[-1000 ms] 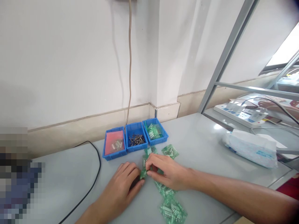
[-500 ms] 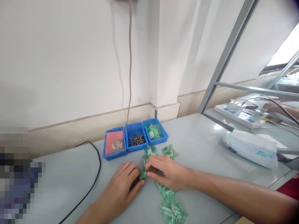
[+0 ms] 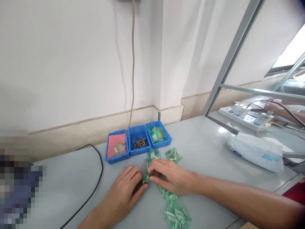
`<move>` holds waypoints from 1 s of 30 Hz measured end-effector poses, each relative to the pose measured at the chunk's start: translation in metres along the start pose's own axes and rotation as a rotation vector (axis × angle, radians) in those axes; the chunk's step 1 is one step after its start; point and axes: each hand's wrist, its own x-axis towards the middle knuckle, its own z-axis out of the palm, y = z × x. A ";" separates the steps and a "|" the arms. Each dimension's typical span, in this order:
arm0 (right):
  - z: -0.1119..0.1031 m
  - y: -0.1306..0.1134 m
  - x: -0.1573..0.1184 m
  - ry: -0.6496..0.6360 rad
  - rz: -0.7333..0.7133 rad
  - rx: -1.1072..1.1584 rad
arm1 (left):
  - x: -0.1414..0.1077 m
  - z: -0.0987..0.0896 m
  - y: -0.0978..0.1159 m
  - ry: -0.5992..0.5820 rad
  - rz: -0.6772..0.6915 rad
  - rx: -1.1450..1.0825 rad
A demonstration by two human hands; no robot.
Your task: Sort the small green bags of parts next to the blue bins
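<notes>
Between my two hands is a small green plastic bag (image 3: 145, 178), mostly covered by fingers. My left hand (image 3: 127, 187) is curled around its left side, thumb and fingers closing on it. From the right, my right hand (image 3: 168, 176) pinches the bag's other edge with thumb and bent fingers. More green bags with small pale and metal parts lie about: one bag (image 3: 154, 154) just beyond my fingers, another bag (image 3: 173, 155) to its right, and a larger bag (image 3: 176, 215) nearer me. Others are partly hidden under my right hand.
Three blue bins stand in a row at the back: a bin (image 3: 106, 156) with pink material and a clear bag, a bin (image 3: 130, 140) of screws, and a bin (image 3: 169, 140) of green bags. A black cable (image 3: 102, 165) lies left; a tissue pack (image 3: 257, 152) and metal frame (image 3: 219, 79) stand right.
My hands stay almost in the same place. The green bag between them shifts very slightly; a person's arm at the far right has moved a little.
</notes>
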 end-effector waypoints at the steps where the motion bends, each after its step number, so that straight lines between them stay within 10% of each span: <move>1: -0.001 -0.001 0.000 -0.009 0.014 0.001 | 0.000 0.000 0.000 0.001 0.000 -0.001; 30: 0.003 0.003 0.000 0.006 -0.038 -0.035 | 0.001 -0.002 0.001 -0.010 -0.005 -0.009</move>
